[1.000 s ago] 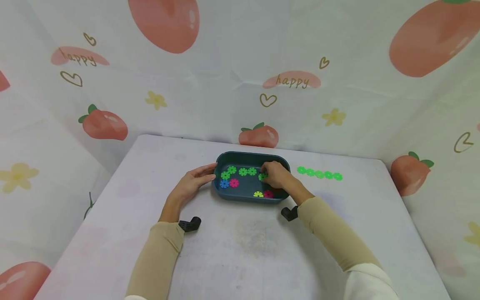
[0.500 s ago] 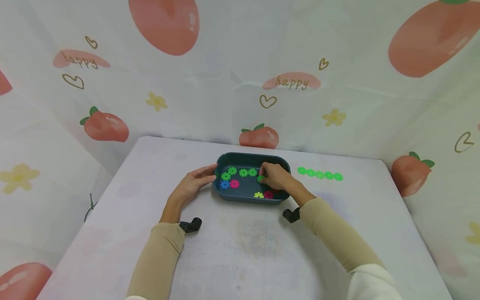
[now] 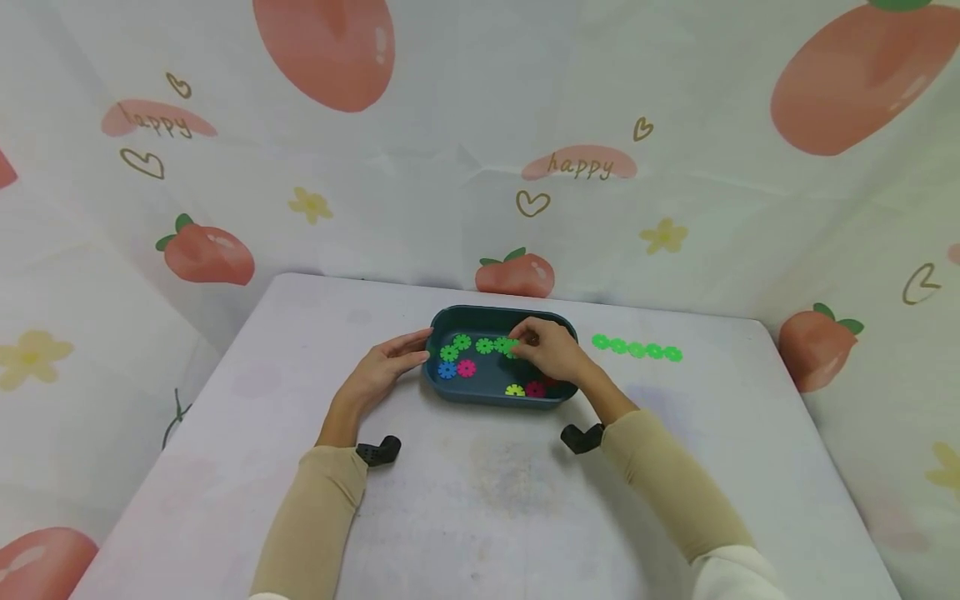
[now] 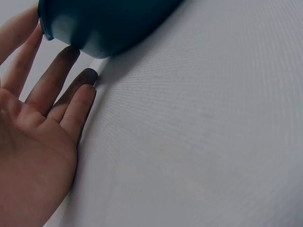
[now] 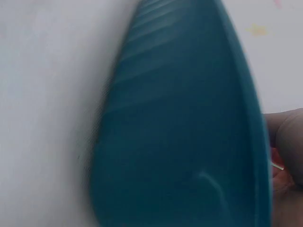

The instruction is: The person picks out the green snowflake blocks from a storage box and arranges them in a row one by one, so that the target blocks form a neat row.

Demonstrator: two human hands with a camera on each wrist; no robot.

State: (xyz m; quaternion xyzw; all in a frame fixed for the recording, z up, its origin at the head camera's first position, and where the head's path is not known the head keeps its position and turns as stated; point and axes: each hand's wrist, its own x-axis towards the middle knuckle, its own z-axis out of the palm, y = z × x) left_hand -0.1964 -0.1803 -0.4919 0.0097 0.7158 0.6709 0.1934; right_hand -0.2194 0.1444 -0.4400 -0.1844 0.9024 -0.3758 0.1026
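Clock face: centred on the tray, twelve at its far rim.

- Tray (image 3: 480, 399), blue-green, oblong, one: sitting mid-surface (image 3: 480, 517).
- Left hand (image 3: 377, 371), at nine o'clock: fingers lying fairly straight and apart, tips resting against the tray's end. Judged use: a brace, best pressing lightly so the tray is not sliding or tipping.
- Right hand (image 3: 555, 350), at three o'clock, reaching over the rim: fingers narrowing to a pinch, holding a green disc. The right wrist view is showing mainly tray wall, so the exact grip is going unseen there.
- Green disc (image 3: 512, 351), notched: sitting just off centre towards two o'clock, beside a green pair (image 3: 483, 345); whether they are touching, one cannot tell.
- Also lying in the tray: a blue disc (image 3: 447, 369) towards eight, a yellow disc (image 3: 514, 390) towards five.
- Outside, at three: a row of five green discs (image 3: 637, 350).

Handling note, by judgement: pinching the flat faces would be leaving the notches free; a level disc would be snagging less on its neighbours, and the right wrist should be clearing the rim.
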